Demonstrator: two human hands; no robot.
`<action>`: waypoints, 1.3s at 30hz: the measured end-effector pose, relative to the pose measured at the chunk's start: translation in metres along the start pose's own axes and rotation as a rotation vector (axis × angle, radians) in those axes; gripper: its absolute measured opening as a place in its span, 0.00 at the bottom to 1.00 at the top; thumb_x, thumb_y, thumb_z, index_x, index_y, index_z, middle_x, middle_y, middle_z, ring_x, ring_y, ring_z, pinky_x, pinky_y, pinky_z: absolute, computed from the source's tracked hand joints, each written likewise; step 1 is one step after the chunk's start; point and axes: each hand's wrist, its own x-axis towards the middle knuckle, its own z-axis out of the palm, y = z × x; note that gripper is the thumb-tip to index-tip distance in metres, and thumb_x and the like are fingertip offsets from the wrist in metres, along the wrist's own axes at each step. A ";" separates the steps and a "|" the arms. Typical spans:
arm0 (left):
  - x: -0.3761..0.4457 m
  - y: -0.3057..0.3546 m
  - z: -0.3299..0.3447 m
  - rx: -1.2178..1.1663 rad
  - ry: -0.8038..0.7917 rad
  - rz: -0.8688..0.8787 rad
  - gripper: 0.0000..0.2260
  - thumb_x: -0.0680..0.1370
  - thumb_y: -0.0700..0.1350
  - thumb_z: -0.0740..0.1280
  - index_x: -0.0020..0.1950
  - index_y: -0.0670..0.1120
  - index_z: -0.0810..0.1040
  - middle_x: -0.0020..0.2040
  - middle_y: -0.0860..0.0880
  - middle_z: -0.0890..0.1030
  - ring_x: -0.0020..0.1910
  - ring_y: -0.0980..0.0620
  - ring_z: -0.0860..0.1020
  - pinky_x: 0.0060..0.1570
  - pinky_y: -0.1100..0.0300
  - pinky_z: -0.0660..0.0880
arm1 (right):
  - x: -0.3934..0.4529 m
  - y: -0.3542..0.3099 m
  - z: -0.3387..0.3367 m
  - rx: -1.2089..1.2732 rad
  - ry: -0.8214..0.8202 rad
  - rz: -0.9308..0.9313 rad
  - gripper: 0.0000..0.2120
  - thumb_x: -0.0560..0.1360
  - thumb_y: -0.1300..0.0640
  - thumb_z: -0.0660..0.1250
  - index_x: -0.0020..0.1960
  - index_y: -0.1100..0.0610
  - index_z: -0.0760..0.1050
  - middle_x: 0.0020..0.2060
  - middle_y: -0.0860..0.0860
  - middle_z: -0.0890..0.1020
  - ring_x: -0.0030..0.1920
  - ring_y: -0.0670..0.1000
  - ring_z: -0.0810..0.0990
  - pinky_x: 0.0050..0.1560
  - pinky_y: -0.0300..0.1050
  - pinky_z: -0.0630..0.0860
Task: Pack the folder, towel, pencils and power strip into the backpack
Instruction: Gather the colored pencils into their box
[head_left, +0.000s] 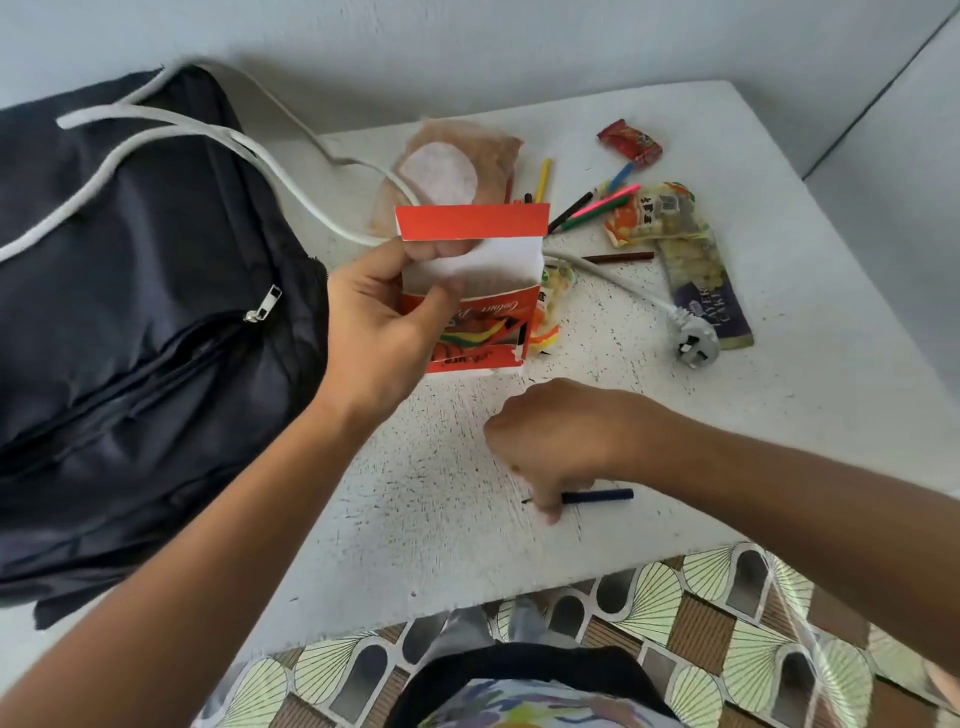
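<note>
Up above the white speckled worktop (779, 415), the left hand (384, 332) holds an orange-and-white pencil box (483, 291), flap raised, its grip closed around the box's left edge with thumb across the printed front. The right hand (561, 441) reaches down with curled fingers pinching a dark blue pencil (597, 496) that lies on the worktop near the front edge. More coloured pencils (592, 205) lie scattered farther back, some hidden behind the box. A dark navy backpack (140, 322) sits at left, cut off by the frame. The power strip's white cable (291, 182) crosses the backpack and ends in a plug (693, 343) on the worktop; the strip itself is out of sight. A pinkish towel (457, 161) lies behind the box, blurred.
</note>
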 end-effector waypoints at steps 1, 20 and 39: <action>0.000 0.000 0.000 -0.001 0.003 0.000 0.18 0.74 0.30 0.65 0.43 0.54 0.81 0.40 0.59 0.83 0.41 0.58 0.80 0.42 0.62 0.77 | 0.001 0.000 0.000 0.009 -0.009 -0.005 0.15 0.65 0.53 0.78 0.36 0.58 0.73 0.29 0.51 0.81 0.34 0.50 0.83 0.36 0.43 0.78; -0.009 0.009 -0.007 -0.003 -0.003 -0.104 0.14 0.76 0.31 0.66 0.52 0.49 0.82 0.45 0.50 0.86 0.46 0.47 0.84 0.44 0.51 0.81 | -0.033 0.039 -0.054 0.943 1.407 -0.312 0.03 0.70 0.70 0.66 0.42 0.65 0.77 0.37 0.61 0.82 0.35 0.56 0.83 0.36 0.56 0.80; 0.054 0.076 -0.012 0.380 0.076 0.582 0.17 0.73 0.35 0.66 0.57 0.53 0.79 0.51 0.65 0.81 0.49 0.61 0.81 0.46 0.66 0.76 | -0.058 0.041 -0.109 0.202 1.710 -0.141 0.04 0.71 0.64 0.69 0.45 0.62 0.82 0.40 0.52 0.80 0.36 0.44 0.76 0.36 0.35 0.75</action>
